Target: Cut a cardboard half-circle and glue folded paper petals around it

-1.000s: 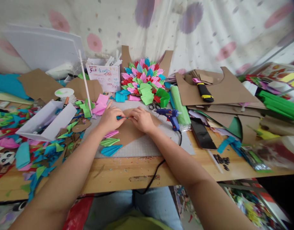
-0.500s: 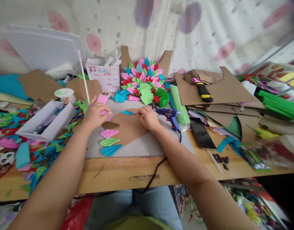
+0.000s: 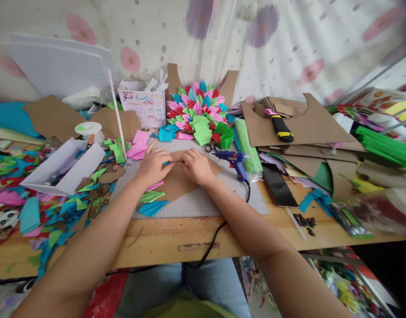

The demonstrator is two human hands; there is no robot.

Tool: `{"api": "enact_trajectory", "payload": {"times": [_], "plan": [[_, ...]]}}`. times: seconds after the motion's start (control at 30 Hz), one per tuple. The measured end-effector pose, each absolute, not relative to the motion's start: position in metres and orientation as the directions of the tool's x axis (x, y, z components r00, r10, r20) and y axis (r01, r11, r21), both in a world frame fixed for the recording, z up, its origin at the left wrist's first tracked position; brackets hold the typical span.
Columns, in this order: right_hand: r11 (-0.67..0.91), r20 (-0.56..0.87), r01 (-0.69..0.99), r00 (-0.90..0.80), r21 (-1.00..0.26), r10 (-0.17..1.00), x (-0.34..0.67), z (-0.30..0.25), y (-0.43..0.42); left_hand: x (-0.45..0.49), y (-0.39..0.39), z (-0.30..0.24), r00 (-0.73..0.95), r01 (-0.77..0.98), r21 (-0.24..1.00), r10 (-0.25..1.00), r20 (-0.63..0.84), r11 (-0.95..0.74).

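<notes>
My left hand (image 3: pixel 153 165) and my right hand (image 3: pixel 196 167) meet over a rounded brown cardboard piece (image 3: pixel 178 187). Between their fingertips is a small blue crepe-paper piece (image 3: pixel 167 163), pinched from both sides and mostly hidden. Along the cardboard's left edge lie pleated paper petals: a blue one (image 3: pixel 153 207), a green one (image 3: pixel 152 196) and a pink one (image 3: pixel 155 186) partly covered by my left hand. Pink paper pieces (image 3: pixel 138 148) lie behind my left hand. A blue glue gun (image 3: pixel 235 161) rests to the right of my right hand.
A cardboard form covered in colourful petals (image 3: pixel 198 104) stands at the back. Paper scraps and a white box (image 3: pixel 65 170) crowd the left. A phone (image 3: pixel 279 184), a green roll (image 3: pixel 249 148) and stacked cardboard with a cutter (image 3: pixel 282 128) lie right. The glue gun's cord (image 3: pixel 211 240) crosses the table's front.
My left hand has moved right from the pink paper to my right hand, and its fingers now close on the blue paper piece. My right hand has shifted slightly left and down.
</notes>
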State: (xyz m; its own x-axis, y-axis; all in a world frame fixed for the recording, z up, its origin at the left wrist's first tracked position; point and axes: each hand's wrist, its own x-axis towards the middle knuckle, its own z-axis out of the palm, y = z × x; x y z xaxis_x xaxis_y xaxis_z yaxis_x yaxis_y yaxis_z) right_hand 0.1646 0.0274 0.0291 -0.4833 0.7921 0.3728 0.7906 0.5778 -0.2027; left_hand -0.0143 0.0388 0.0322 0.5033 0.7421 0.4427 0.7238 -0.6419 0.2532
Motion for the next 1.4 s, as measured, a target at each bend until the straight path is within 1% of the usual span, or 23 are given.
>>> {"api": "enact_trajectory", "payload": {"times": [0.2,0.53,0.6,0.67,0.77,0.83,0.93,1.0,1.2,1.3,1.4], "plan": [[0.582,0.376,0.791,-0.489,-0.188,0.787,0.168,0.028,0.030,-0.019,0.040,0.035,0.490,0.717,0.284,0.749,0.445,-0.637],[0.564,0.371,0.779,-0.455,-0.274,0.809,0.172,0.023,0.033,-0.047,0.049,0.035,0.436,0.713,0.355,0.779,0.451,-0.605],[0.541,0.367,0.789,-0.431,-0.290,0.824,0.174,0.023,0.033,-0.055,0.054,0.032,0.411,0.697,0.395,0.786,0.462,-0.598],[0.512,0.362,0.807,-0.401,-0.294,0.841,0.177,0.023,0.034,-0.061,0.058,0.029,0.354,0.675,0.468,0.807,0.473,-0.570],[0.495,0.375,0.818,-0.378,-0.292,0.846,0.179,0.022,0.036,-0.059,0.058,0.024,0.175,0.629,0.616,0.859,0.482,-0.474],[0.506,0.397,0.812,-0.379,-0.291,0.836,0.180,0.020,0.037,-0.050,0.054,0.023,0.107,0.563,0.714,0.894,0.435,-0.415],[0.534,0.431,0.793,-0.388,-0.293,0.814,0.180,0.016,0.036,-0.034,0.047,0.022,0.107,0.437,0.844,0.950,0.295,-0.311],[0.551,0.452,0.780,-0.394,-0.295,0.800,0.179,0.014,0.036,-0.026,0.045,0.022,0.098,0.369,0.897,0.970,0.223,-0.244],[0.603,0.489,0.741,-0.424,-0.295,0.762,0.176,0.010,0.033,-0.023,0.043,0.025,0.026,0.222,0.971,0.996,0.090,-0.093],[0.603,0.486,0.739,-0.426,-0.299,0.763,0.173,0.011,0.032,-0.022,0.041,0.027,0.002,0.187,0.982,1.000,0.022,-0.022],[0.586,0.479,0.751,-0.411,-0.303,0.775,0.171,0.012,0.030,-0.021,0.039,0.028,0.018,0.162,0.985,0.998,-0.064,0.061]]}}
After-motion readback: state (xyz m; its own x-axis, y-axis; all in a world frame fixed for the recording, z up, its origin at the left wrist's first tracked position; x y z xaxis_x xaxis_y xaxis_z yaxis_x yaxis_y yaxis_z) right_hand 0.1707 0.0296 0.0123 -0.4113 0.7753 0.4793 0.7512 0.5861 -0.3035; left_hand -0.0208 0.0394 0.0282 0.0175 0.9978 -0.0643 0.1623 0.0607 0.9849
